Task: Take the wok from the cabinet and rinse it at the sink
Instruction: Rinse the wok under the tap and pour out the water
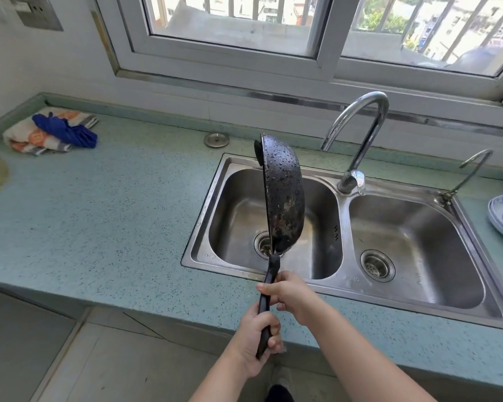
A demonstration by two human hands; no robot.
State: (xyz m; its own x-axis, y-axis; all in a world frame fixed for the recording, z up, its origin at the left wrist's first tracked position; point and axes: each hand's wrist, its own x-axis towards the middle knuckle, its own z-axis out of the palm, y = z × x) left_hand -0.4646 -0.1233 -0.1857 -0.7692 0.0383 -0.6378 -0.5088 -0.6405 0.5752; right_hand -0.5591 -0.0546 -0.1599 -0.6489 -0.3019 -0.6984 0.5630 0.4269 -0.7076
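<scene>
Now, both your hands are on the long black handle [273, 266] of the wok. Your left hand [257, 340] is closed round the near end of it, low and close to your body. Your right hand [288, 294] is wrapped round the handle further up, above the front edge of the countertop [99, 213], so it is the hand nearer to the bowl.

From the hands the handle goes forward and a little up. This is the long axis: hands, handle and wok [283, 198] in one line that points away from you. The wok stands on its edge above the left basin [317, 256] of the double sink, and its lowest rim hangs over the drain [263, 245]; I cannot tell whether it touches the steel.

Its rounded outer side, covered with drops, faces right toward the gooseneck faucet [357, 134]. The hollow side faces left and is not seen. No water runs from the spout, which ends just to the right of the wok's upper part.

I judge that the next move is a turn around the handle axis, guided by your nearer right hand.
</scene>
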